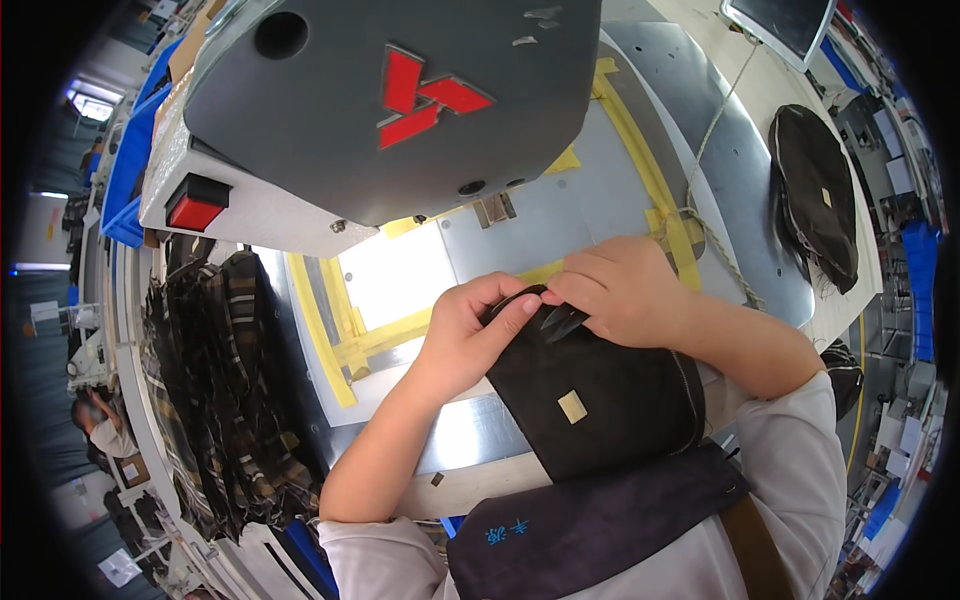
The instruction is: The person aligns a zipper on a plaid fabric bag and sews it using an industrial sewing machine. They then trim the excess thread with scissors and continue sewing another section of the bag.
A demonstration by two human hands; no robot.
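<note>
A dark brown fabric panel [620, 400] with a small cream patch and a pale stitched seam along its right side hangs over the table's near edge against my apron. My left hand [470, 325] pinches its upper edge between thumb and fingers. Close beside it, my right hand [620, 290] is closed at the same edge, fingertips almost touching the left thumb. Two dark pointed blades, like those of thread snips [563, 322], stick out below the right fingers. Their handles are hidden in that hand.
A grey sewing machine head [480, 130] overhangs the metal work plate, which yellow tape [400, 342] borders. A red switch [195, 207] sits at its left. Plaid and dark fabric pieces [225, 390] are heaped at left. Another dark fabric piece [815, 195] lies right, past a cord [715, 125].
</note>
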